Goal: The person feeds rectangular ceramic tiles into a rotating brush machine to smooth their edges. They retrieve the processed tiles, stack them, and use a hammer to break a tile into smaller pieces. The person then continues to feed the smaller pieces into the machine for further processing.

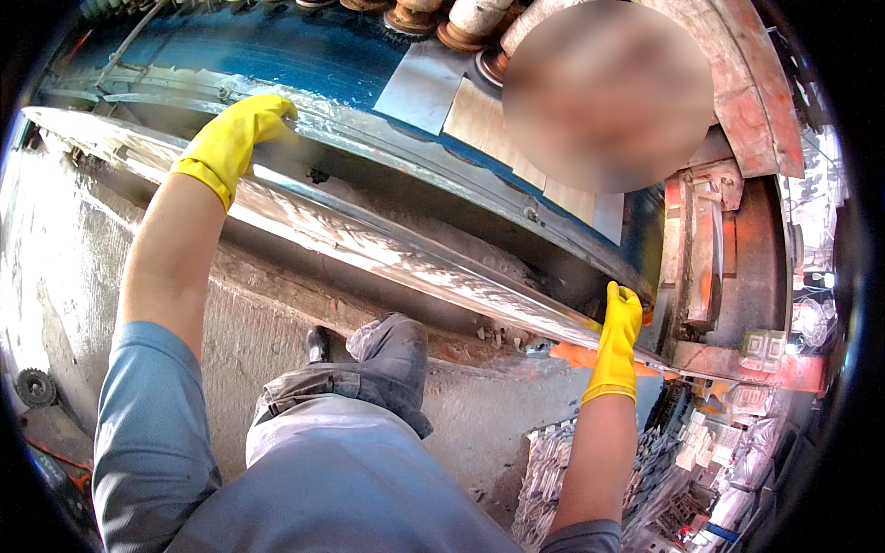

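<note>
A long shiny metal strip (pixel 369 241) runs slantwise from upper left to lower right, in front of a big blue machine (pixel 304 55). My left hand (pixel 241 134), in a yellow rubber glove, grips the strip's upper edge near its left end. Also in a yellow glove, my right hand (pixel 619 327) holds the strip near its right end. Both arms are stretched forward. My raised knee in grey trousers (pixel 392 355) and a black shoe (pixel 318 344) rest against a concrete ledge (pixel 267 313) under the strip.
A rust-red curved metal frame (pixel 747 92) stands at the right of the machine. Another person's blurred head is at upper right. A heap of shiny metal pieces (pixel 544 470) lies at lower right. A small gear wheel (pixel 35 387) sits at far left.
</note>
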A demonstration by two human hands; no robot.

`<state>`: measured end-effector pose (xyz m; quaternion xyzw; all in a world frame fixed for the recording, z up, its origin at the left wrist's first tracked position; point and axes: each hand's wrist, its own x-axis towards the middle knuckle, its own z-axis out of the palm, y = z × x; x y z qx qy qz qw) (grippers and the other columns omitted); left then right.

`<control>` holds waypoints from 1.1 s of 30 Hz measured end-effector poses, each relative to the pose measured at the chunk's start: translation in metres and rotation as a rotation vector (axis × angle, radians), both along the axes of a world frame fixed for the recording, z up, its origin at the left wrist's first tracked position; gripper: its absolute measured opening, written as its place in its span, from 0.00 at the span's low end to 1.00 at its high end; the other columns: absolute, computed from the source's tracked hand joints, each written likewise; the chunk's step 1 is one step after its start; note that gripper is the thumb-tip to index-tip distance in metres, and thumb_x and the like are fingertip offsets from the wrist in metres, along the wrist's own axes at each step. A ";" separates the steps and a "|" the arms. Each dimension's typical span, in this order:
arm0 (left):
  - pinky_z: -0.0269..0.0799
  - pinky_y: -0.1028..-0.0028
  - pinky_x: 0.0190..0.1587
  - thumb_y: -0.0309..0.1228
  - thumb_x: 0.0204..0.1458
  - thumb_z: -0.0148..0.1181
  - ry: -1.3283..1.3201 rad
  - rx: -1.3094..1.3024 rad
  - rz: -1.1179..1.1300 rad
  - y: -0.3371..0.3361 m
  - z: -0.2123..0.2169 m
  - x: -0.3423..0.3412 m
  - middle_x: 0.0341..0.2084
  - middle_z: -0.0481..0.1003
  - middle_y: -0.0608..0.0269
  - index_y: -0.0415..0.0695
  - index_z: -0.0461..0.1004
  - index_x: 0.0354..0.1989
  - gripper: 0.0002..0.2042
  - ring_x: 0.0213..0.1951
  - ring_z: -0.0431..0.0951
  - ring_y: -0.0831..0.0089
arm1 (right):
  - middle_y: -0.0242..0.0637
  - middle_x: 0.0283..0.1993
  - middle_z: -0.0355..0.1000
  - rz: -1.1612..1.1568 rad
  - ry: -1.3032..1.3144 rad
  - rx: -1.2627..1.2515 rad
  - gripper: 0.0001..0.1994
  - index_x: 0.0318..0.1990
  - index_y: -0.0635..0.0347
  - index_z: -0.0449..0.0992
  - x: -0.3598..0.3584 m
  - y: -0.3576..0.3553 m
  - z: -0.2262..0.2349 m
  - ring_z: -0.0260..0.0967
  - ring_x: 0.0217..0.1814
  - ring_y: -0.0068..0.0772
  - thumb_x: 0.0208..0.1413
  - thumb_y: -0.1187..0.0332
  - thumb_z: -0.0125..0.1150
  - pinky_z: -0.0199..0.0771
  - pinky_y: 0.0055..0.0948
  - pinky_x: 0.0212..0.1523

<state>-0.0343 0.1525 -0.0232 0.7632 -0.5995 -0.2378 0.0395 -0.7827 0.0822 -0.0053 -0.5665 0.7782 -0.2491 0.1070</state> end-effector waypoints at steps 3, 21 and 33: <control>0.71 0.61 0.59 0.44 0.44 0.71 0.007 -0.018 0.007 0.001 -0.005 0.002 0.52 0.79 0.45 0.45 0.79 0.56 0.29 0.56 0.77 0.50 | 0.44 0.46 0.83 0.006 0.035 0.018 0.24 0.52 0.63 0.81 0.004 0.004 0.005 0.80 0.49 0.41 0.60 0.50 0.66 0.75 0.36 0.51; 0.69 0.61 0.61 0.45 0.44 0.70 -0.062 0.012 -0.056 -0.005 0.010 -0.005 0.55 0.77 0.45 0.44 0.78 0.58 0.31 0.59 0.75 0.50 | 0.46 0.47 0.83 -0.006 0.004 0.014 0.24 0.51 0.63 0.81 -0.004 -0.010 -0.002 0.80 0.50 0.44 0.59 0.50 0.66 0.75 0.37 0.51; 0.69 0.60 0.62 0.46 0.44 0.71 -0.054 0.036 -0.068 -0.052 0.020 0.007 0.55 0.78 0.46 0.44 0.78 0.57 0.30 0.59 0.75 0.50 | 0.45 0.46 0.83 -0.006 0.059 0.034 0.25 0.51 0.62 0.82 0.018 -0.047 0.018 0.80 0.49 0.43 0.59 0.49 0.66 0.76 0.37 0.51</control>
